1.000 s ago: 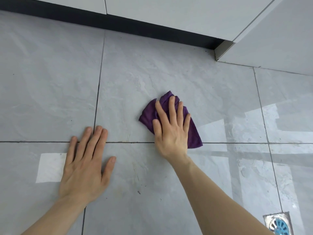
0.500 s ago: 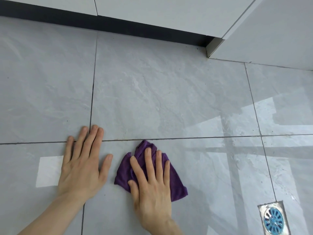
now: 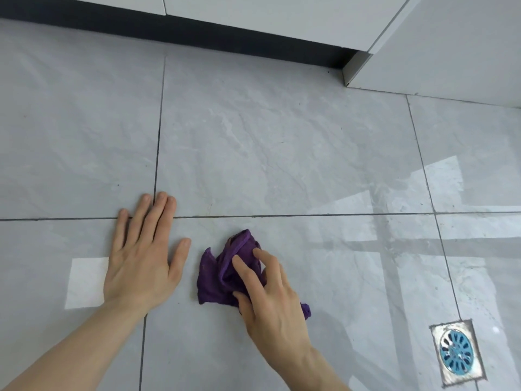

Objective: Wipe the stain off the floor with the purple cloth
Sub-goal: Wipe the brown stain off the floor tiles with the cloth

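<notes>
Purple cloth: we see the purple cloth bunched on the grey floor, lower centre of the frame, just below the horizontal grout line.
Right hand: our right hand sits on the cloth's right part; its grip is partly closed, index and middle fingers pressing on top and the thumb tucked against the lower edge, gathering the fabric.
Left hand: our left hand lies flat and spread on the floor at lower left, holding nothing, just beside the cloth but not touching it; its fingertips cross the grout line.
Stain: we cannot tell a clear stain on the tiles.
Drain: a square floor drain with a blue grate sits at lower right, well apart from the cloth.
Cabinet base: a dark plinth runs across the top of the frame.
</notes>
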Tool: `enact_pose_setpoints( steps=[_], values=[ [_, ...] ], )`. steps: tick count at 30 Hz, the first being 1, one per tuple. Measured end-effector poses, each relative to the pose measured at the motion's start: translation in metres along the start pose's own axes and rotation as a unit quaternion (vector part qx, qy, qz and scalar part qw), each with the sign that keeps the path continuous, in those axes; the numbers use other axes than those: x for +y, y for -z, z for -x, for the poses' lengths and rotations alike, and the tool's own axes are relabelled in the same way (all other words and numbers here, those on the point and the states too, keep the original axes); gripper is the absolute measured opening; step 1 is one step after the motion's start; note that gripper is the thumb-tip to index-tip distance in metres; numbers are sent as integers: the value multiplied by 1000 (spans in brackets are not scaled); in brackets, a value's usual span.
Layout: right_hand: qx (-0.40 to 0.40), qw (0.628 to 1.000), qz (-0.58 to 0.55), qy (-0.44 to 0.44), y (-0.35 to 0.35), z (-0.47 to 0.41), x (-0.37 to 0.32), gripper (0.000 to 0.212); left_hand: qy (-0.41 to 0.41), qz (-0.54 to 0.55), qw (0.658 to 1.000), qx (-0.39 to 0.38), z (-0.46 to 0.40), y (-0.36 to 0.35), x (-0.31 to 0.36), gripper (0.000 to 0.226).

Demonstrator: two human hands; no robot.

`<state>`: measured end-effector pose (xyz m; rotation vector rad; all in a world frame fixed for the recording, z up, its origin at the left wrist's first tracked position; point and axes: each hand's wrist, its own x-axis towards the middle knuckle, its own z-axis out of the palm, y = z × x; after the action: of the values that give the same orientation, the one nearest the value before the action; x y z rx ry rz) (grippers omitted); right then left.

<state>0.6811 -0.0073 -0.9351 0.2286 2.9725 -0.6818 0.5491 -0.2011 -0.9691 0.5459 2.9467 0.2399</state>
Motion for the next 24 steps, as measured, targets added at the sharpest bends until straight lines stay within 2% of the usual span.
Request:
enact_pose_setpoints(
  steps=[3, 5, 7, 9, 13, 15, 17, 21, 24],
  values=[
    [31, 996, -81, -38, 2, 0, -8, 45, 4, -4, 1000, -3, 0, 0, -2, 76],
    [59, 977, -180, -99, 19, -7, -8, 38, -3, -1, 1000, -4, -5, 1, 3, 76],
    [12, 941, -301, -154, 35, -16, -7, 36, -3, -3, 1000, -6, -5, 0, 3, 76],
    [-53, 922, -358, -136, 44, -23, -15, 35, 0, -5, 1000, -3, -4, -2, -1, 76],
    [-28, 973, -227, 7, 26, -23, -35, 30, 2, -22, 1000, -13, -4, -3, -4, 75],
    [-29, 986, -153, 61, 2, -14, -38, 23, -3, -25, 1000, -18, -4, -4, -5, 75],
    [-18, 991, -112, 72, -15, -6, -42, 28, -5, -23, 1000, -19, -3, -4, -5, 75],
    [29, 997, -69, 32, -33, -12, -48, 57, 6, -17, 1000, -22, -4, -1, -3, 77],
    [14, 999, -19, 34, -48, -14, -59, 62, 1, -15, 1000, -24, -4, -3, -5, 76]
  ],
)
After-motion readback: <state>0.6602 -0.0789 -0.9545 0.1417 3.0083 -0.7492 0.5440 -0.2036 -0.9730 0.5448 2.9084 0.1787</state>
